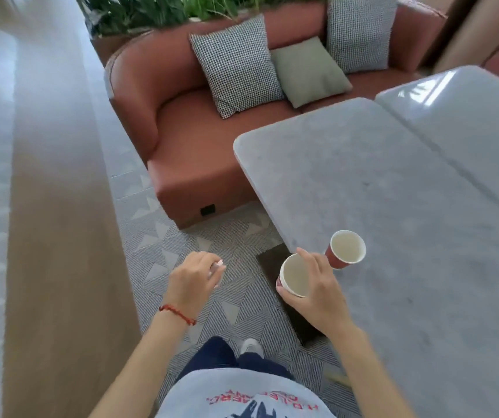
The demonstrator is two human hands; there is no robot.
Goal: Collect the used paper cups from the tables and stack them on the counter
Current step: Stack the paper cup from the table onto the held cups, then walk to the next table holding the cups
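My right hand (317, 292) grips a red paper cup (294, 276) with a white inside, held just off the near left edge of the grey table (393, 182). A second red paper cup (346, 248) stands on the table near that edge, just beyond my right hand's fingers. My left hand (195, 279), with a red string bracelet at the wrist, hangs over the carpet with fingers loosely curled and holds nothing.
A rust-coloured sofa (200, 164) with checked and green cushions stands beyond the table. A second grey table (465, 116) abuts the first at the right. A wooden strip (61, 206) runs along the left. Plants sit behind the sofa. Patterned carpet lies underfoot.
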